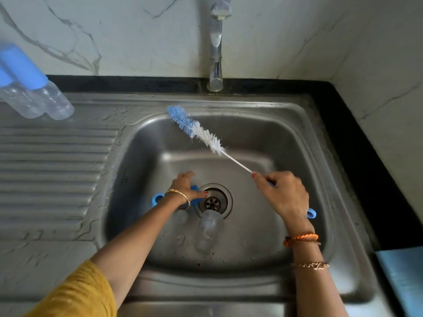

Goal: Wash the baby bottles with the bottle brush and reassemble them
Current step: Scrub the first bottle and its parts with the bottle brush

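My right hand point(282, 193) grips the blue handle of the bottle brush point(196, 130), whose blue and white bristle head points up and left over the sink basin point(263, 143). My left hand point(186, 187) reaches down to the basin floor beside the drain point(212, 202) and closes its fingers on a blue bottle part point(158, 199); how firm the hold is stays unclear. A clear bottle body point(208, 232) lies on its side just in front of the drain. A small clear piece point(181, 216) lies next to it. Two assembled bottles point(34, 88) with blue caps lie on the drainboard at far left.
The steel tap point(216, 49) stands at the back centre, with no water running. The ribbed drainboard point(52, 170) stretches left of the basin. A black counter edge point(357, 133) runs along the right, and a blue object point(405, 277) sits at the lower right.
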`<state>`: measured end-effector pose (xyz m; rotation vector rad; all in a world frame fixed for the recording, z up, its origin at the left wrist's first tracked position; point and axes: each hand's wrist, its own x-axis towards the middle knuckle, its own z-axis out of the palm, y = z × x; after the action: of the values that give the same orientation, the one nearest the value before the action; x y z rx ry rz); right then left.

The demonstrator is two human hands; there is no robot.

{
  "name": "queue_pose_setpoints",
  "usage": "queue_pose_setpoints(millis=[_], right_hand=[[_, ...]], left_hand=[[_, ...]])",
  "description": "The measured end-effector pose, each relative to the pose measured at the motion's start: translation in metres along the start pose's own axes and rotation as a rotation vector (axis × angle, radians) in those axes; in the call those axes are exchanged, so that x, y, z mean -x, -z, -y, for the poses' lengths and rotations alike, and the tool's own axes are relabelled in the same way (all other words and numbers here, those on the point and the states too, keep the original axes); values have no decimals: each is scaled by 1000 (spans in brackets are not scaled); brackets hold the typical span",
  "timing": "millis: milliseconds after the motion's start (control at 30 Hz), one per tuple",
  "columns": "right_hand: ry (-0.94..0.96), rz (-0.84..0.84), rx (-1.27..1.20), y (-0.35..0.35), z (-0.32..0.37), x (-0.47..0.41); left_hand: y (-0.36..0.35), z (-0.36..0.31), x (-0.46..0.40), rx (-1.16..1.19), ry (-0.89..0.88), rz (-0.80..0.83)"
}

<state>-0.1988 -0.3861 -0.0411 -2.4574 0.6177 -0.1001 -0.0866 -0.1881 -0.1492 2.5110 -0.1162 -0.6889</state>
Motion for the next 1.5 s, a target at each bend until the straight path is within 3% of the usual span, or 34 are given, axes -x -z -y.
queue_pose_setpoints(millis=[333,600,1100,1367,1500], right_hand=[[15,-155,123,7,5,5],[-137,-353,213,23,-1,28],[-429,-612,-181,39,-18,48],[-431,-497,-162,48,-29,5],[-460,-538,-126,61,-36,-21]], left_hand=[[2,-6,30,281,38,-196],[7,-12,65,400,-42,-259],[6,-38,76,322,-171,-179],[-13,-48,62,360,-167,-224],[-13,-51,51,338,-174,-271]])
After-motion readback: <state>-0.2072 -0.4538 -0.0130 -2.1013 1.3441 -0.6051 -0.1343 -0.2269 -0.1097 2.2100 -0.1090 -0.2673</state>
